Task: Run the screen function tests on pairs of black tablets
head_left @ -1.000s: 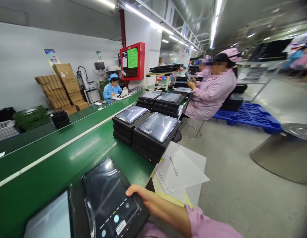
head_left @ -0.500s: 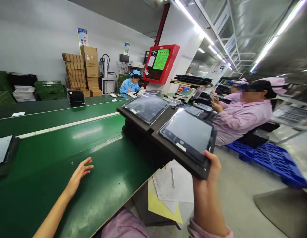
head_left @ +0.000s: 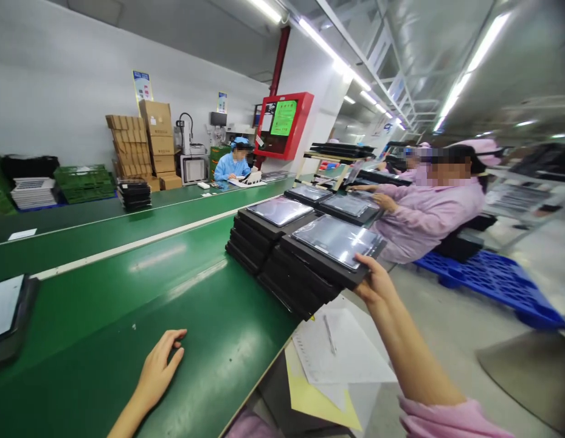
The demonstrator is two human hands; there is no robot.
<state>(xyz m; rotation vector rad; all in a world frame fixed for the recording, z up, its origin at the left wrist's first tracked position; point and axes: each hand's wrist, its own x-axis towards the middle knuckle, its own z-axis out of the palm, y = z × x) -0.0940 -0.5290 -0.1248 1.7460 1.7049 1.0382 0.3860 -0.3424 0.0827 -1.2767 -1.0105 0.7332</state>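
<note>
My right hand (head_left: 374,278) grips the near right corner of a black foam tray (head_left: 318,258), thumb on top and fingers below. Two flat tablet-like panels in clear film lie in the tray, a nearer panel (head_left: 334,238) and a farther one (head_left: 280,210). The tray rests on a stack of black trays (head_left: 282,277) at the edge of the green bench (head_left: 209,359). Over the bench, left of the stack, my left hand (head_left: 160,365) holds nothing, its fingers apart and slightly bent.
Another panel in a black tray (head_left: 6,307) sits at the left edge. Papers with a pen (head_left: 337,347) lie below the bench edge. A person in pink (head_left: 435,207) works at the right, near a blue pallet (head_left: 487,283). A person in blue (head_left: 232,165) sits across the bench.
The tray in my right hand has come down from a tilted, raised position onto the stack. My left hand has moved slightly right and nearer to me, still empty.
</note>
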